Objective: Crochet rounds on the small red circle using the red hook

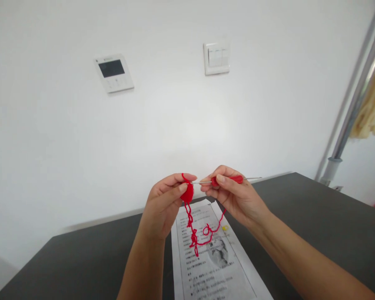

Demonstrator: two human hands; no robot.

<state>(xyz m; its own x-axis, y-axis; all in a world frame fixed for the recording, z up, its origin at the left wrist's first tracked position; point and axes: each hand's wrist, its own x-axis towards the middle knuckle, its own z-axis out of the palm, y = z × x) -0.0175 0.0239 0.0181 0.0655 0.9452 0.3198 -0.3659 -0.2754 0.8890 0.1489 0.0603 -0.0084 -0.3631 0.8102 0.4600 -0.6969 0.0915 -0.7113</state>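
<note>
My left hand [167, 200] pinches a small red crochet piece [187, 193] between thumb and fingers, with red yarn passing over the index finger. In my right hand [232, 191] is a crochet hook [227, 180] with a red grip and a thin metal shaft at both ends. Its left tip reaches the crochet piece by my left fingertips; whether it sits inside a stitch I cannot tell. Loose, tangled red yarn [193, 237] hangs below the piece and curls across to the right, toward my right hand.
Printed sheets [212, 275] with text and a grey picture lie on the dark table [90, 258] below my hands. A small yellow ring [225, 228] is on the paper. Behind stands a white wall with a panel [114, 74] and a switch [217, 59]; a metal pole [356, 100] rises at right.
</note>
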